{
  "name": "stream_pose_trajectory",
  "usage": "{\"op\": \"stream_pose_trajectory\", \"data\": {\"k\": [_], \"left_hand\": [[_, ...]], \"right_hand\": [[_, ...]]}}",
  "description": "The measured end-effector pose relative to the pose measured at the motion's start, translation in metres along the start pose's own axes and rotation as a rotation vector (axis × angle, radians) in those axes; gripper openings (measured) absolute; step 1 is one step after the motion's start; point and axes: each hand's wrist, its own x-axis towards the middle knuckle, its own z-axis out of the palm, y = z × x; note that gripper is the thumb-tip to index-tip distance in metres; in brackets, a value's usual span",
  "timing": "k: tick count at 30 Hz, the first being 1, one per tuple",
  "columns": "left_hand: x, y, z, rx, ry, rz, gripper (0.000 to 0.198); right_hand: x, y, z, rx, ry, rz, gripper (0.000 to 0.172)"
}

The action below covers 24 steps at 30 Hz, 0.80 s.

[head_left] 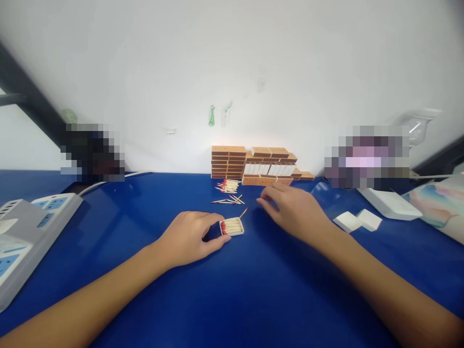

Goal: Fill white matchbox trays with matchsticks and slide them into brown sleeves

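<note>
My left hand (197,238) grips a small white matchbox tray (237,234) on the blue table, thumb at the near side and fingers at the far side. Red-headed matches (232,226) lie side by side in the tray, heads to the left. One loose match (244,212) slants up from the tray's far right corner. My right hand (286,205) hovers right of it, fingertips pinched; a red match head shows at their tip, the rest of that match being hidden. Behind the tray lie a few scattered matches (235,199) and a heaped pile of matches (229,186).
Stacked matchboxes (228,162) stand against the white wall (181,72), with more matchboxes (270,167) beside them. White paper squares (348,221) and a white box (393,204) lie right. A grey power strip (39,232) sits left, its white cable (108,181) running along the back.
</note>
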Motion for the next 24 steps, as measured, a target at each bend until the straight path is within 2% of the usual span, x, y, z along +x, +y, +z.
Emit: {"op": "stream_pose_trajectory", "data": {"k": [6,8,11,14,17,19,24], "left_hand": [[0.000,0.000,-0.001,-0.003,-0.026,-0.010,0.033],[0.000,0.000,-0.001,0.002,-0.019,-0.004,0.032],[-0.001,0.002,-0.001,0.000,-0.014,0.010,0.031],[-0.001,0.003,-0.001,-0.011,-0.014,0.019,0.030],[-0.001,0.004,-0.001,-0.017,-0.013,0.014,0.029],[-0.001,0.004,-0.001,-0.020,-0.018,0.010,0.030],[-0.001,0.004,-0.002,-0.018,-0.023,0.010,0.031]], "right_hand": [[0.004,0.020,-0.007,-0.193,-0.226,0.238,0.028],[0.004,0.026,-0.004,-0.183,-0.286,0.261,0.034],[0.005,0.041,-0.001,-0.073,-0.292,0.320,0.036],[0.009,0.065,-0.001,0.120,-0.221,0.480,0.033],[0.013,0.085,0.002,0.359,0.060,0.741,0.023],[0.016,0.092,0.006,0.533,0.172,0.855,0.023],[0.020,0.088,0.024,0.786,0.134,0.886,0.022]]}}
